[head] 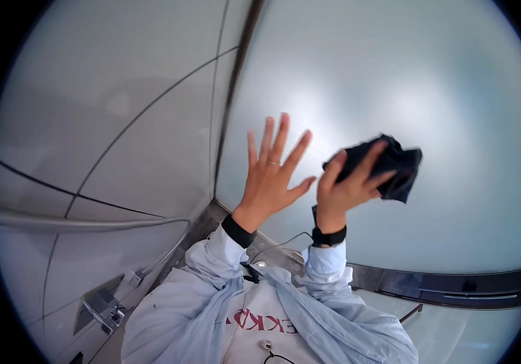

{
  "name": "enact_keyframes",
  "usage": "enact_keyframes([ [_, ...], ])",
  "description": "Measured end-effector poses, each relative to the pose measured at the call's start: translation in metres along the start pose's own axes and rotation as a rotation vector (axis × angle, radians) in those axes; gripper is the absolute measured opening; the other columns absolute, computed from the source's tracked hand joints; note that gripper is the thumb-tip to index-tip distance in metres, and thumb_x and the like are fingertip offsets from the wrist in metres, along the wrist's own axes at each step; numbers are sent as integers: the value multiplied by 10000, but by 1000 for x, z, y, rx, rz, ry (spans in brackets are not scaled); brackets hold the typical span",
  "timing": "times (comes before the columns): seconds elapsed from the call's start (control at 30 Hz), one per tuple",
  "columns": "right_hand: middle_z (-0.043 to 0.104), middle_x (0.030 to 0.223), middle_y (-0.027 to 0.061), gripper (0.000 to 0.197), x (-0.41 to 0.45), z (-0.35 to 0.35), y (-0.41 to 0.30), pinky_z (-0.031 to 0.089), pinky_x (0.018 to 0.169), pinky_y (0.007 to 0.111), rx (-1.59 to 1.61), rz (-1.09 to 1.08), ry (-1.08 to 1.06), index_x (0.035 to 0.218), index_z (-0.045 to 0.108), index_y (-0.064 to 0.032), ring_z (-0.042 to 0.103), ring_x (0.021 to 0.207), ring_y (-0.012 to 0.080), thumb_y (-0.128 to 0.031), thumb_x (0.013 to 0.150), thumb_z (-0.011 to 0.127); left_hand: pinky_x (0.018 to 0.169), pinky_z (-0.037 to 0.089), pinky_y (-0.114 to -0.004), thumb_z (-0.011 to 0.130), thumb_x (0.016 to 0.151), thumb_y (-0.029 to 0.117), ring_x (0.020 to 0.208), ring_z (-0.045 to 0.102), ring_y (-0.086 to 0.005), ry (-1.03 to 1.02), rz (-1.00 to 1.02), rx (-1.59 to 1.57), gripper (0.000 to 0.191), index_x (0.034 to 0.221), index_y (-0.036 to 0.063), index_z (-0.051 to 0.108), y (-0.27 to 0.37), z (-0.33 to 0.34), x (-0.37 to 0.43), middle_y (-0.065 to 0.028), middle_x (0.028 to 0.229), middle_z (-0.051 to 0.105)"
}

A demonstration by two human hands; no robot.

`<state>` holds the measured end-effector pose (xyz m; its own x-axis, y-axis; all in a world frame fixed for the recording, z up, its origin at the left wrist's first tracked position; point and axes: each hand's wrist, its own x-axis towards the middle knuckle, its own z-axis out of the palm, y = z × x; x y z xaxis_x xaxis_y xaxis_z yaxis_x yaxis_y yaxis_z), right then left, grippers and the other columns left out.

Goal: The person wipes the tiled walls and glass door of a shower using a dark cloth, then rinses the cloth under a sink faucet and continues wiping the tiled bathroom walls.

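Note:
My left hand is spread, its fingers apart and pointing up the picture, with a ring on one finger and nothing held. It is in front of a large frosted glass panel; whether it touches the glass I cannot tell. My right hand presses a crumpled black cloth against or close to the same panel, its fingers spread over the cloth. That hand is slightly blurred. Black bands circle both wrists, and a thin dark cable runs to the right one.
A tiled wall meets the panel's dark frame at the left. A grey pipe or cable crosses the wall, leading towards a socket box low at the left. Below the panel runs a dark bottom rail with a lock or handle fitting.

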<state>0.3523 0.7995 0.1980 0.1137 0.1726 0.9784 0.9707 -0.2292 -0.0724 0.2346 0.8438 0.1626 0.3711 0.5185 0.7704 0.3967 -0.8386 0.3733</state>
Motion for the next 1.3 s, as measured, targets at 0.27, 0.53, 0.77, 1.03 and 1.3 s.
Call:
enact_keyframes([
  [0.27,357,1427,182,437,58,-16,-45,205,964,405,174,-146,-168,1178,626,-196,443,1210,275,-269,750,578,1089,96,-544,443,801,-36,1380,124,-396,-19,-192,185,672,1429,10,208,59,-47,3,-240,1489,113],
  [0.53,566,830,-39,269,-88,88,-21,393,741,330,160,-348,-537,1017,665,-233,553,721,153,-257,775,551,1083,124,-540,448,838,-5,1370,165,-396,-33,-279,118,621,1414,-21,215,-33,29,-45,-247,1477,153],
  [0.77,648,873,-48,147,-134,14,78,393,766,330,2,-313,-582,847,701,-283,580,852,159,-257,724,624,1044,42,-630,589,838,387,1362,33,-479,51,-49,30,848,1439,4,129,11,79,-42,-313,1467,39],
  [1.03,281,1386,309,477,-124,-97,248,325,952,591,-105,-319,-234,1137,575,-64,316,1226,533,-347,758,635,994,-35,-682,399,845,620,1366,-37,-473,468,-84,1,869,1458,64,133,66,176,-2,-295,1481,22],
  [1.3,217,1341,324,682,-176,-143,331,356,928,497,41,-93,-190,1358,302,-2,350,1147,434,-255,798,599,1021,-15,-643,341,845,650,1382,-4,-430,590,-84,-41,843,1457,95,174,68,181,12,-254,1497,30],
])
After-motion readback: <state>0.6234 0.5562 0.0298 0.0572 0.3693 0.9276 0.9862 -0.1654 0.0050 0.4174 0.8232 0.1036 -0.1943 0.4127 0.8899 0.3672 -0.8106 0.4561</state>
